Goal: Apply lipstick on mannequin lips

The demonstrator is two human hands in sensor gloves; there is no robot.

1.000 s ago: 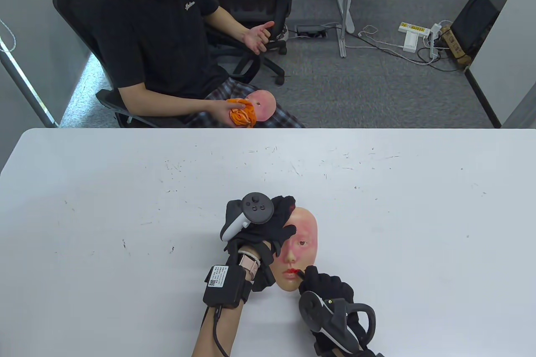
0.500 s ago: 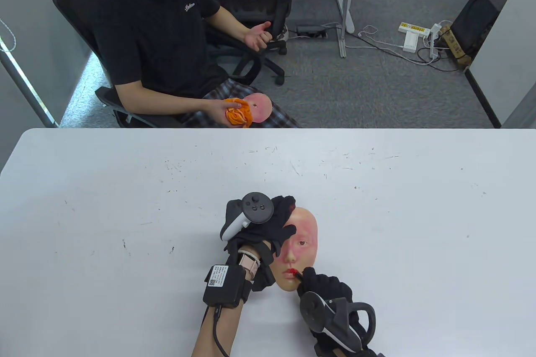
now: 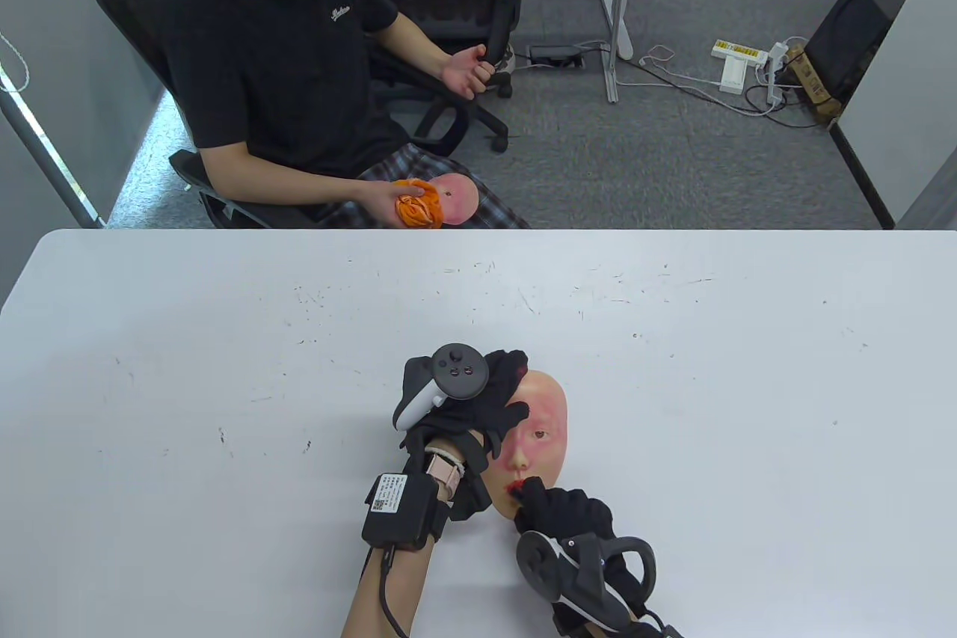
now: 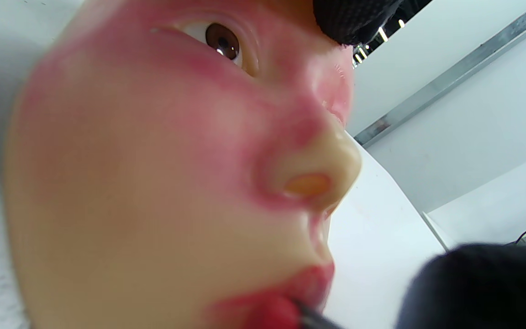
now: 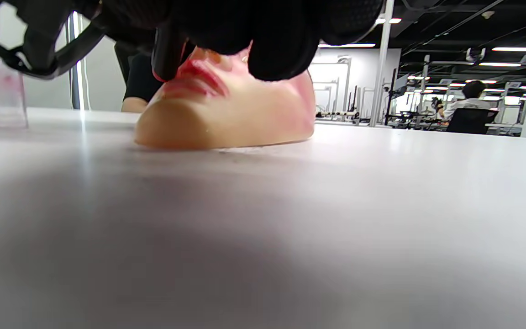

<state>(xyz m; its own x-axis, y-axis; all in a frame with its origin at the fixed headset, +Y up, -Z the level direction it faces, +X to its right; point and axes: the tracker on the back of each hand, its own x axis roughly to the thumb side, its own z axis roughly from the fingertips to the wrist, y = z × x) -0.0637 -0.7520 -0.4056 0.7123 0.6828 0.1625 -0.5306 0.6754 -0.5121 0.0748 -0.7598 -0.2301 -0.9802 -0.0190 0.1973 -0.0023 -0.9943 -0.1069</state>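
A flesh-coloured mannequin face point(image 3: 540, 428) with red-smeared cheeks lies face up on the white table point(image 3: 224, 339). My left hand point(image 3: 478, 406) rests on its left side and forehead, holding it down. My right hand point(image 3: 557, 511) grips a dark lipstick point(image 5: 167, 50) whose red tip point(image 4: 276, 315) touches the red lips point(image 5: 199, 75). In the table view my right fingers cover most of the mouth. The left wrist view shows the face point(image 4: 153, 183) close up from the side. The right wrist view shows it point(image 5: 226, 114) from the chin.
A small clear container point(image 5: 7, 93) stands on the table left of the face in the right wrist view. A person in a black shirt point(image 3: 277, 62) sits beyond the far edge, holding another mannequin face point(image 3: 457, 198) and an orange cloth point(image 3: 417, 204).
My right hand has moved left, carrying the lipstick across the lips from the right corner towards the left and covering the mouth. My left hand has not moved.
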